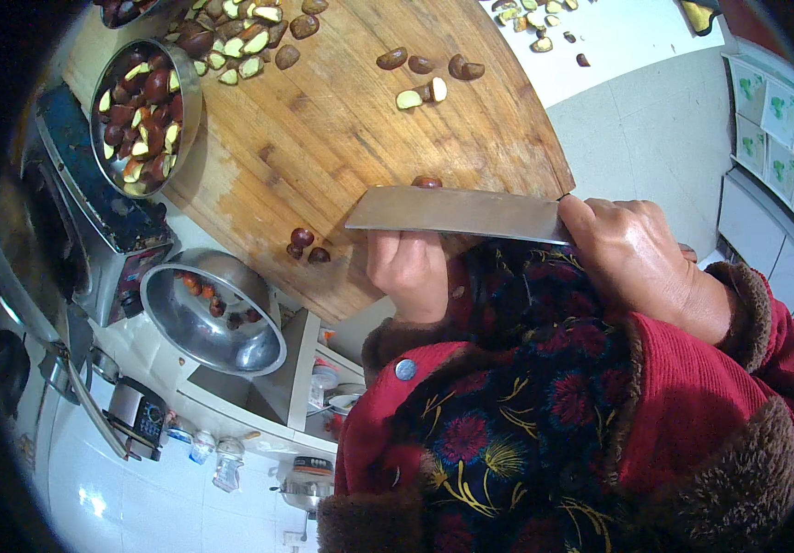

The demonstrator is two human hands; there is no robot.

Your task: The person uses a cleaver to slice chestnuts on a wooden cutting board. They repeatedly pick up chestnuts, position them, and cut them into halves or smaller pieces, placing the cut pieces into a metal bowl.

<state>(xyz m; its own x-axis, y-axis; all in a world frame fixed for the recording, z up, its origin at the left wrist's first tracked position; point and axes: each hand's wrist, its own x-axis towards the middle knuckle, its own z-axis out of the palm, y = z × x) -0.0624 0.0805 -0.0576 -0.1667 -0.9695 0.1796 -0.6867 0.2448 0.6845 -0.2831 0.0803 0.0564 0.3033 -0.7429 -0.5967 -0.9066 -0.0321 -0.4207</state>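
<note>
My right hand [635, 249] grips the handle of a metal cleaver [456, 211], whose broad blade reaches left over the wooden cutting board [342, 131]. My left hand [407, 266] is at the board's near edge, fingers bent, with the fingertips hidden behind the blade; whether they hold anything does not show. A brown chestnut [427, 181] shows just beyond the blade's top edge. Several whole chestnuts [302, 237] lie left of my left hand. Farther up are cut chestnuts with pale yellow flesh [409, 99] and a larger pile of cut pieces [255, 43].
A round metal container of cut chestnuts [193, 104] stands at the board's left edge. Below it, a steel bowl [269, 359] holds several chestnuts. A scale-like metal device [103, 276] is at left. More pieces [541, 45] lie on a white surface at upper right.
</note>
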